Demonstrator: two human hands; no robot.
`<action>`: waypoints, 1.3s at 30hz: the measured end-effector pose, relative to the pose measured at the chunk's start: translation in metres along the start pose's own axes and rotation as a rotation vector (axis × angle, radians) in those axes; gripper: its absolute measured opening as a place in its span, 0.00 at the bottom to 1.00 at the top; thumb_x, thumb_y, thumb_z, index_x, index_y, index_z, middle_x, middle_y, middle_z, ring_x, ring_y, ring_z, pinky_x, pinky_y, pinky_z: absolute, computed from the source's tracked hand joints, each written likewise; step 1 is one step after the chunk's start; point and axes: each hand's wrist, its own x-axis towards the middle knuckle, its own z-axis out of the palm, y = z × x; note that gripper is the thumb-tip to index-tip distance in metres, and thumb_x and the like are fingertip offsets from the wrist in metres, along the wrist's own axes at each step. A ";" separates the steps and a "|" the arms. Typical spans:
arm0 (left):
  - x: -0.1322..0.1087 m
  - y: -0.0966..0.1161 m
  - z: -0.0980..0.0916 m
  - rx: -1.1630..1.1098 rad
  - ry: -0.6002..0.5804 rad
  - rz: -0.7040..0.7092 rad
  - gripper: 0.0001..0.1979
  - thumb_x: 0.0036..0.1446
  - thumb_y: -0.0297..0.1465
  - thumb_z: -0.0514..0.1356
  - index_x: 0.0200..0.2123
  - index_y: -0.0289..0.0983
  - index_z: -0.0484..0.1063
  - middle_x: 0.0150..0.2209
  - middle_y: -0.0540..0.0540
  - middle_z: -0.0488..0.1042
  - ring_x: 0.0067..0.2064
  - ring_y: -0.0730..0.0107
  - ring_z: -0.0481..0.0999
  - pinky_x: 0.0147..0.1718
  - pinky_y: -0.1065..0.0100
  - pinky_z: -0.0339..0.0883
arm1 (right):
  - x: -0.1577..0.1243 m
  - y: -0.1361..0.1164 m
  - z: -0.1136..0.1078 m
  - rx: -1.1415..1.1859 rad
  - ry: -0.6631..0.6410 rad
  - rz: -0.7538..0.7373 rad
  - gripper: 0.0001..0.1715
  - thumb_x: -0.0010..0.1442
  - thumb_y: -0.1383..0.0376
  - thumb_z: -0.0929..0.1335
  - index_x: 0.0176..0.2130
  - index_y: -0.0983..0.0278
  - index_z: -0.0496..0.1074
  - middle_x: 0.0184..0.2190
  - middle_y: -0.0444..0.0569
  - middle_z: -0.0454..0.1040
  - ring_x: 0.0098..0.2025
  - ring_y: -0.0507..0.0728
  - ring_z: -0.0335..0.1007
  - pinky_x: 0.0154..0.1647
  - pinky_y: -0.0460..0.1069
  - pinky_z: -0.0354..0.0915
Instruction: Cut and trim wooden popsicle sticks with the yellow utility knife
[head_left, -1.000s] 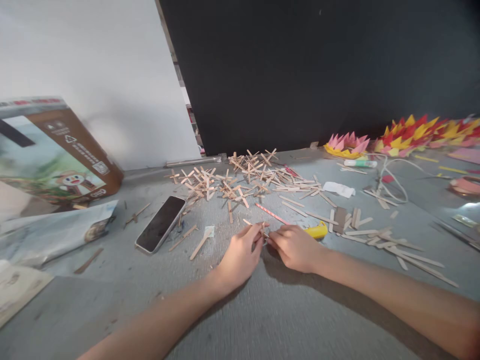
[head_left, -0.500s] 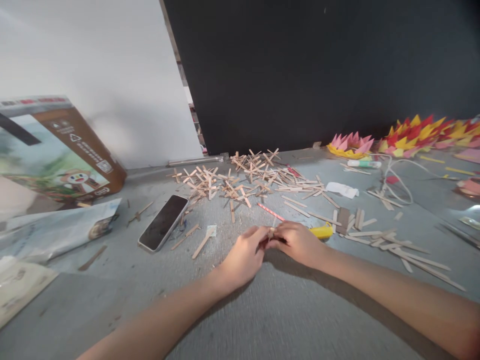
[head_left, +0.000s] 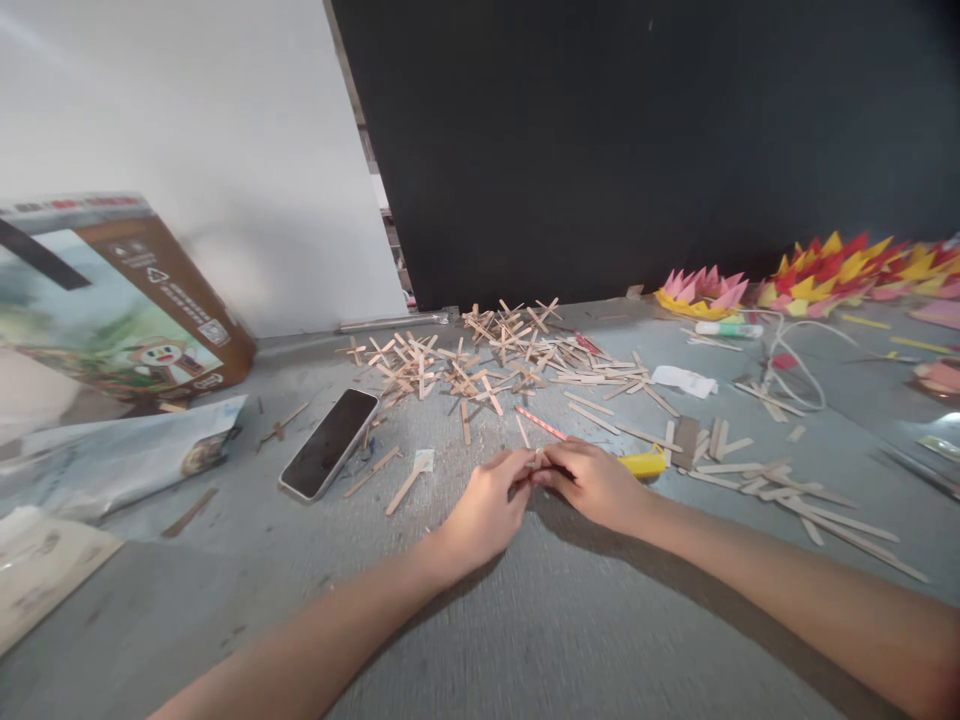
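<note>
My left hand [head_left: 484, 510] and my right hand [head_left: 596, 485] meet just above the grey surface, fingertips pinched together. Between them is a thin wooden stick [head_left: 523, 431], its pale end poking out beyond the fingers; the rest is covered by my fingers. A red and white striped strip [head_left: 541, 422] lies just past my right fingertips. Beside my right wrist sits a yellow object [head_left: 643, 463], partly hidden by the hand. Farther off is a heap of wooden sticks joined into crosses [head_left: 420, 365].
A phone [head_left: 330, 443] lies left of my hands, near a brown printed bag [head_left: 172, 330] and a plastic packet [head_left: 150, 455]. Loose wooden sticks [head_left: 817, 510] spread at right. Behind them are a white cable [head_left: 814, 365], a glue stick [head_left: 727, 328] and folded-paper flowers [head_left: 701, 290].
The protruding stick end has swung left and now leans away from the right hand. Both hands stay pinched together in almost the same place.
</note>
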 end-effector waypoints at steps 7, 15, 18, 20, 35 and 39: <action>-0.001 0.003 0.000 0.007 -0.004 0.011 0.06 0.66 0.24 0.54 0.37 0.39 0.69 0.34 0.49 0.73 0.35 0.71 0.73 0.37 0.71 0.66 | 0.000 -0.001 -0.003 0.016 -0.018 -0.013 0.15 0.75 0.59 0.65 0.35 0.62 0.70 0.33 0.47 0.77 0.39 0.58 0.71 0.44 0.51 0.62; -0.001 0.001 0.000 -0.038 -0.012 -0.034 0.06 0.65 0.24 0.54 0.37 0.39 0.67 0.32 0.51 0.73 0.32 0.73 0.71 0.34 0.72 0.65 | 0.000 -0.004 -0.003 -0.031 -0.018 -0.054 0.21 0.77 0.54 0.61 0.34 0.61 0.68 0.31 0.48 0.76 0.35 0.57 0.69 0.43 0.52 0.63; 0.000 0.002 0.000 -0.047 -0.005 -0.036 0.06 0.64 0.23 0.54 0.36 0.39 0.67 0.31 0.51 0.72 0.32 0.72 0.71 0.34 0.72 0.65 | -0.001 -0.003 -0.002 -0.043 -0.020 -0.059 0.19 0.77 0.55 0.62 0.35 0.61 0.69 0.32 0.48 0.76 0.36 0.58 0.70 0.43 0.52 0.63; 0.000 0.003 0.000 -0.049 0.002 -0.035 0.06 0.64 0.23 0.54 0.36 0.39 0.66 0.31 0.52 0.72 0.31 0.72 0.70 0.34 0.72 0.65 | -0.001 -0.002 -0.001 -0.048 -0.020 -0.063 0.18 0.77 0.56 0.62 0.36 0.61 0.69 0.32 0.49 0.77 0.36 0.58 0.70 0.43 0.52 0.63; 0.002 0.002 0.001 -0.103 -0.015 -0.065 0.06 0.64 0.24 0.54 0.38 0.39 0.70 0.33 0.49 0.78 0.35 0.70 0.77 0.37 0.71 0.69 | 0.001 -0.005 -0.001 -0.063 -0.024 -0.069 0.17 0.76 0.58 0.62 0.36 0.61 0.69 0.32 0.49 0.77 0.36 0.58 0.72 0.44 0.53 0.63; 0.002 0.000 0.001 -0.145 0.003 -0.077 0.07 0.64 0.25 0.55 0.41 0.38 0.73 0.34 0.47 0.80 0.35 0.68 0.80 0.38 0.70 0.73 | 0.003 -0.007 -0.001 -0.111 -0.026 -0.040 0.17 0.77 0.57 0.61 0.37 0.61 0.69 0.33 0.49 0.78 0.37 0.58 0.73 0.42 0.52 0.62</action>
